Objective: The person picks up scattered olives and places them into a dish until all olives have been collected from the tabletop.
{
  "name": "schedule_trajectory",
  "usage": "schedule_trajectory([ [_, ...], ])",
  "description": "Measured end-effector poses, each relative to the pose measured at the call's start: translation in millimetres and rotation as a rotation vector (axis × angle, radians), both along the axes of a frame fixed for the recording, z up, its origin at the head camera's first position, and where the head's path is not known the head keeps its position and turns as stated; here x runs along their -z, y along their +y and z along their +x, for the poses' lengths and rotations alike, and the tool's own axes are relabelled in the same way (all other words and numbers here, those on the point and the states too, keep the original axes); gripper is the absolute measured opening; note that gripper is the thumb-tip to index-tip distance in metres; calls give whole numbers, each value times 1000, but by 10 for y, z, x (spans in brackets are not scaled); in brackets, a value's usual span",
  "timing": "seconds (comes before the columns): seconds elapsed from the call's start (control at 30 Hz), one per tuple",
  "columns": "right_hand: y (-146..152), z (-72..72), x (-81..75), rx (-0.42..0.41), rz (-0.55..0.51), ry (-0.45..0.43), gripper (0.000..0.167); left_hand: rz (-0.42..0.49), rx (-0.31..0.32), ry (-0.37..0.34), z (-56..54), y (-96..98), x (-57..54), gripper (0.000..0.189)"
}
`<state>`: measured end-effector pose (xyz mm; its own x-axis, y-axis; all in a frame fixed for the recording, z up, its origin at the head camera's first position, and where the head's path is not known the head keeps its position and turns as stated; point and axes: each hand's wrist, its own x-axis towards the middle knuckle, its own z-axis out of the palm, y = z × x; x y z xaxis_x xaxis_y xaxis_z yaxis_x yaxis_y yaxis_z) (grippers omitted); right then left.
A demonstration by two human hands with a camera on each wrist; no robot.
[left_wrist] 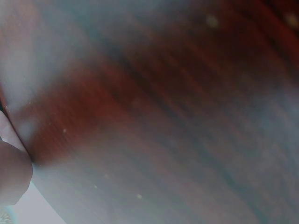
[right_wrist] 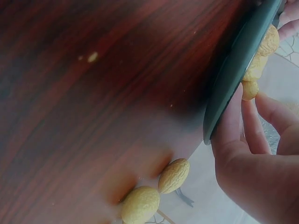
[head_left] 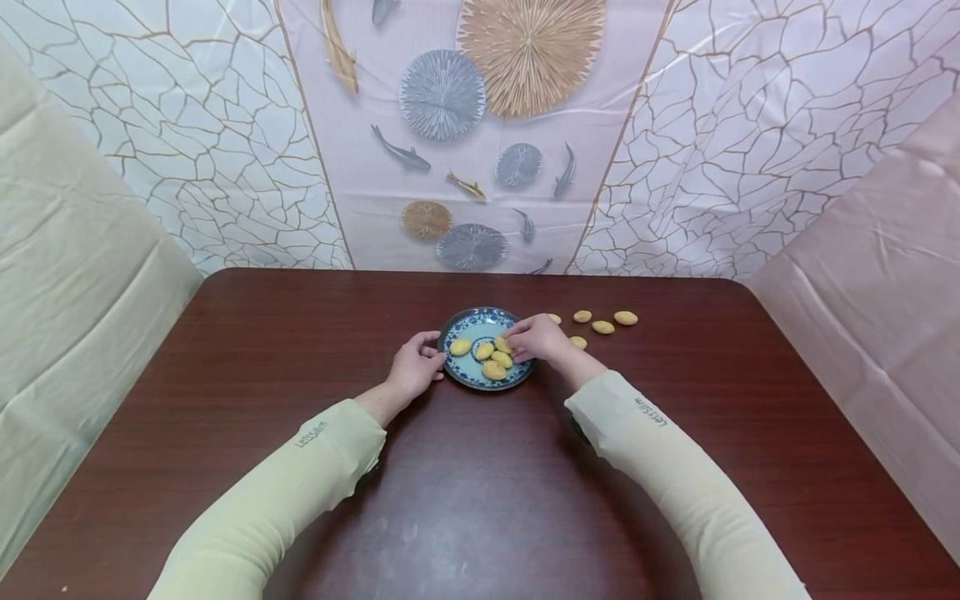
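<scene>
A round plate (head_left: 457, 374) with a blue patterned rim and pale blue middle stands on the dark table. Several small yellow oval, potato-like pieces (head_left: 494, 370) lie on it, mostly bunched right of centre. My left hand (head_left: 411, 367) holds the plate by its left rim, thumb and fingers bent at the edge. Over the plate's right side my right hand (head_left: 542, 340) pinches one yellow piece (right_wrist: 250, 90) between thumb and fingertips, close to the others. From the right wrist the plate appears edge-on, and its dark underside (right_wrist: 233, 70) shows.
More yellow pieces (head_left: 603, 327) lie loose on the table (head_left: 450, 500), right of the plate and partly behind my right hand. Two of them (right_wrist: 174, 175) show near the right wrist. A patterned cloth wall (head_left: 465, 167) closes off the table's far edge.
</scene>
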<state>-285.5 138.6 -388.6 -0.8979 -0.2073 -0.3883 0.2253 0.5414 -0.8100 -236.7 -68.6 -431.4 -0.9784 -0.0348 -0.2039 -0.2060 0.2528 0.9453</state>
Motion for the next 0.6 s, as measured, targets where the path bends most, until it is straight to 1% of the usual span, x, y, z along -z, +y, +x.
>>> schedule_trajectory([
  [0.27,8,-1,15,0,28,2,29,0,8,-1,0,13,2,42],
  [0.53,66,3,-60,39,51,50,27,8,-1,11,-10,9,17,42],
  [0.6,107,-9,-66,42,64,49,28,10,-5,9,-12,5,24,43],
])
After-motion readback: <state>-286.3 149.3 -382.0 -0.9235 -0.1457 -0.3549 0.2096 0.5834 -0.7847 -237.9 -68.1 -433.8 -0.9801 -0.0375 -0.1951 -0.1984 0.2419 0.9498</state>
